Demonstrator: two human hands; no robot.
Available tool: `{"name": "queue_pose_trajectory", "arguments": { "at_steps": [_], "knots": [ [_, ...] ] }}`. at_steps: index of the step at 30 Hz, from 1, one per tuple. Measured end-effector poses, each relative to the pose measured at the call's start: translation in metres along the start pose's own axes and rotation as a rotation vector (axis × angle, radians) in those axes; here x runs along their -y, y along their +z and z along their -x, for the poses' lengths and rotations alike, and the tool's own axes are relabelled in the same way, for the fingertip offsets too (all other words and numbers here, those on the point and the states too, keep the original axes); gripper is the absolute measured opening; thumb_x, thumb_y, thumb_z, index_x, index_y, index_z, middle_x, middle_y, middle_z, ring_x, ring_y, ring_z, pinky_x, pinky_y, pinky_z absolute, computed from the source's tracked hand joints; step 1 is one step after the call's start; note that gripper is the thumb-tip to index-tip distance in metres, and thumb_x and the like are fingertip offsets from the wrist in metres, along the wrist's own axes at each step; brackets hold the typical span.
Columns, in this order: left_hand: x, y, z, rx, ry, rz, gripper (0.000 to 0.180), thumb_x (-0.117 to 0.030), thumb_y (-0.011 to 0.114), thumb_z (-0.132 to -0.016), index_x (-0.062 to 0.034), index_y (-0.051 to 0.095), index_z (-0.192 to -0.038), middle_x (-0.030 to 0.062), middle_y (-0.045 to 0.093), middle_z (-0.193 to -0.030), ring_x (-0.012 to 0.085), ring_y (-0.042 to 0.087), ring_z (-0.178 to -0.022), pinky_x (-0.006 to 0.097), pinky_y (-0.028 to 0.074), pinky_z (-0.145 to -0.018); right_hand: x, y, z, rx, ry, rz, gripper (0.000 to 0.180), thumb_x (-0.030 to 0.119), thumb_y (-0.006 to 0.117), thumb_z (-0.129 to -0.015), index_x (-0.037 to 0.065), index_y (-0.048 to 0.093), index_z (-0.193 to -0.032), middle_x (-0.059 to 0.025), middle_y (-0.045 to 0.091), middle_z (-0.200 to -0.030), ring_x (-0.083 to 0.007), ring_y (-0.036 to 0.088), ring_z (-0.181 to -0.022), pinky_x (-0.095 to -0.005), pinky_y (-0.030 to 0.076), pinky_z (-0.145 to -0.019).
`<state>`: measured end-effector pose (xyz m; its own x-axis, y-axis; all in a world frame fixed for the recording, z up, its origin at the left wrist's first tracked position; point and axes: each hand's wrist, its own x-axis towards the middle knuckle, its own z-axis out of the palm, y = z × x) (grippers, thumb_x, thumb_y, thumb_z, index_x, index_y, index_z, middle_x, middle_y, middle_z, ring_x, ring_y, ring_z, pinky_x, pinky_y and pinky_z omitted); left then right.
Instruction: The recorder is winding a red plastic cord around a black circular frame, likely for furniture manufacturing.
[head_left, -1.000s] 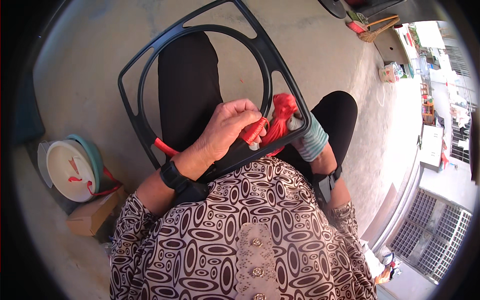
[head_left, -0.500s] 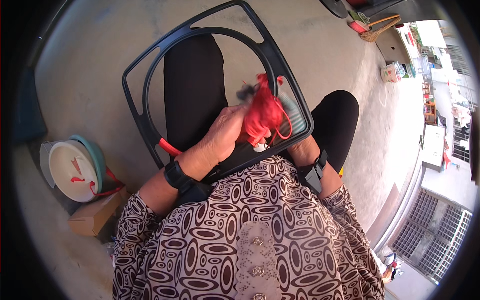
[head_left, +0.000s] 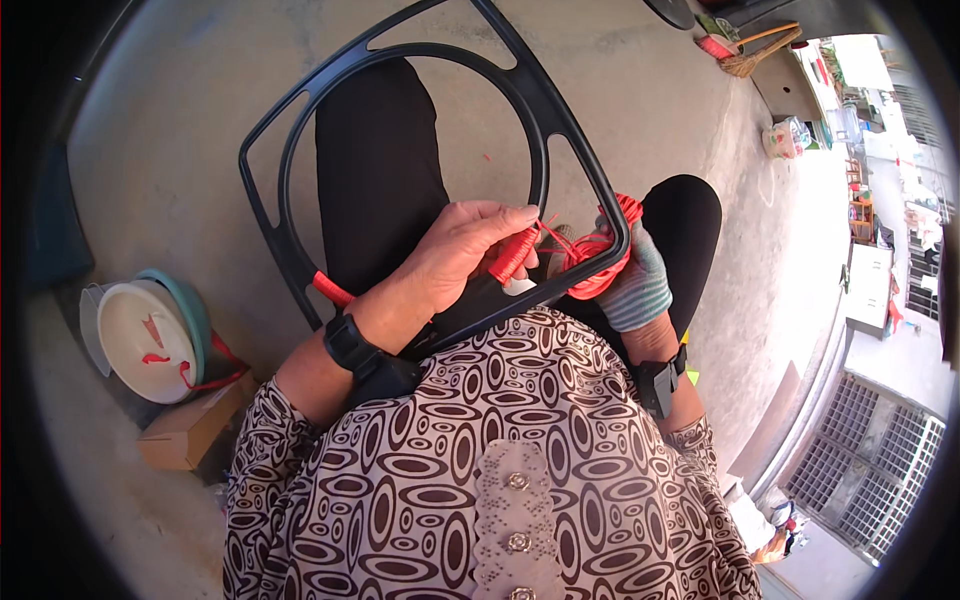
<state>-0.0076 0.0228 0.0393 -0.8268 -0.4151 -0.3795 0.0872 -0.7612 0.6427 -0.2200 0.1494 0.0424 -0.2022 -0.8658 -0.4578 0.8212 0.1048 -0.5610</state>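
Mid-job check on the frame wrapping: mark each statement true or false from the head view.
1. The left hand presses red cord against the black frame. True.
2. The right hand is bare. False: it wears a grey-green glove and holds the red cord bundle.
3. The frame lies flat on the floor. False: it rests across the person's lap.
4. A white bowl sits on the person's left. True.

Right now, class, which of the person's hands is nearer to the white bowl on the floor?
Left. The left hand grips red cord at the black frame, nearer the white bowl; the gloved right hand is on the far side.
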Motion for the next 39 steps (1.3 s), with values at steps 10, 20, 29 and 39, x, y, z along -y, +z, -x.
{"name": "queue_pose_trajectory", "arguments": {
  "at_steps": [10, 20, 29, 39],
  "knots": [
    [0.007, -0.002, -0.002, 0.106, 0.053, 0.069, 0.024, -0.023, 0.054, -0.094, -0.0007, 0.062, -0.09, 0.0072, 0.063, -0.075, 0.0116, 0.059, -0.061, 0.024, 0.048, -0.057, -0.007, 0.0, 0.028, -0.037, 0.019, 0.06, 0.043, 0.037, 0.061, -0.092, 0.004, 0.054, -0.119, -0.0123, 0.063, -0.111, -0.0263, 0.061, -0.103, -0.0424, 0.049, -0.095],
    [0.013, -0.007, 0.005, 0.097, 0.042, 0.011, 0.022, -0.02, 0.056, -0.095, 0.0011, 0.061, -0.089, 0.0095, 0.065, -0.078, 0.0128, 0.061, -0.063, 0.026, 0.052, -0.059, -0.004, -0.016, 0.025, -0.102, -0.054, 0.041, 0.039, 0.038, 0.06, -0.093, 0.007, 0.056, -0.116, -0.0134, 0.064, -0.109, -0.0278, 0.062, -0.1, -0.0448, 0.05, -0.093],
    [0.012, -0.008, 0.006, 0.047, 0.052, 0.084, 0.02, -0.018, 0.058, -0.095, 0.001, 0.062, -0.091, 0.0139, 0.067, -0.081, 0.0164, 0.064, -0.063, 0.028, 0.054, -0.06, 0.061, -0.04, 0.025, -0.362, -0.497, -0.001, 0.054, 0.052, 0.052, -0.093, 0.01, 0.051, -0.128, -0.0092, 0.058, -0.126, -0.0277, 0.057, -0.111, -0.0481, 0.045, -0.1],
    [0.014, -0.007, 0.007, 0.052, 0.065, 0.058, 0.018, -0.016, 0.057, -0.094, -0.0004, 0.061, -0.087, 0.0123, 0.067, -0.08, 0.0131, 0.063, -0.064, 0.025, 0.053, -0.06, 0.011, -0.003, -0.001, 0.068, 0.135, 0.742, 0.045, 0.014, 0.068, -0.086, 0.0, 0.053, -0.126, -0.0061, 0.063, -0.103, -0.0181, 0.062, -0.094, -0.0321, 0.051, -0.086]
  ]
}}
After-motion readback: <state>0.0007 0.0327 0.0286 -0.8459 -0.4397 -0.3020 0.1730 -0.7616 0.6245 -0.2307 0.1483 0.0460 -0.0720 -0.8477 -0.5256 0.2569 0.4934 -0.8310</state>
